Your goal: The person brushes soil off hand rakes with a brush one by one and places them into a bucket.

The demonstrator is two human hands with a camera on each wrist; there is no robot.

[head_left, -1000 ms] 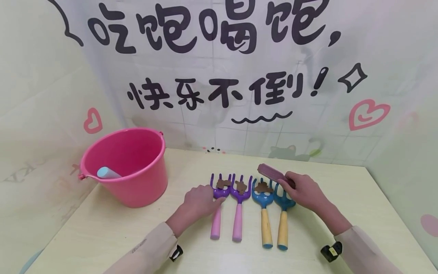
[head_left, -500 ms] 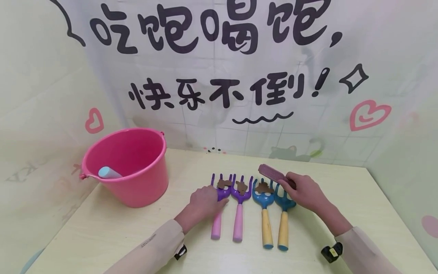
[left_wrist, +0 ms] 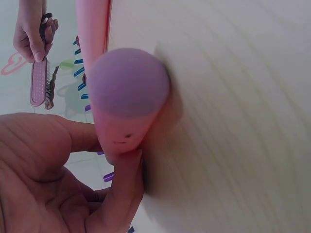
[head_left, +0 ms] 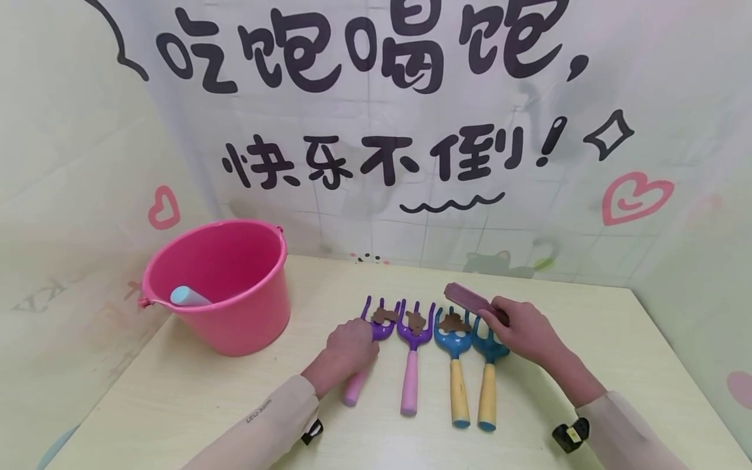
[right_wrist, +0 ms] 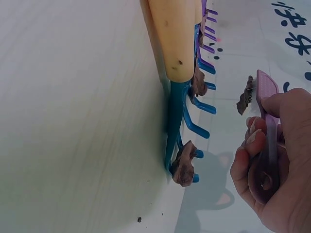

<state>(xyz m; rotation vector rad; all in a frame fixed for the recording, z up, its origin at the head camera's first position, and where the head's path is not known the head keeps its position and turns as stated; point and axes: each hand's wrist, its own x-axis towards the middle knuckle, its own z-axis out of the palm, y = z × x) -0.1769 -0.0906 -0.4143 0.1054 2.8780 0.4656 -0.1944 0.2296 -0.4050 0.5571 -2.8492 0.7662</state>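
Observation:
Four-pronged garden hand forks lie in a row on the table. My left hand (head_left: 350,346) grips the leftmost one, a purple fork (head_left: 383,331) with a pink handle; the left wrist view shows thumb and fingers pinching that handle (left_wrist: 129,85). Beside it lies another purple fork (head_left: 409,388), then two blue forks (head_left: 459,395) with yellow handles. Brown lumps (head_left: 415,321) sit on the fork heads. Above the blue forks, my right hand (head_left: 525,329) holds a purple brush (head_left: 468,297) by its handle. Brown matter clings to its bristles (right_wrist: 246,97).
A pink bucket (head_left: 252,320) stands on the left of the table, with a light-blue-ended handle (head_left: 189,296) leaning inside it. A printed curtain (head_left: 364,222) rises right behind the table (head_left: 564,405). Small dark crumbs (right_wrist: 139,219) lie near the forks.
My left hand has closed round the leftmost fork's handle and swung its end to the left, so the fork now slants. The right hand with the brush has stayed in place.

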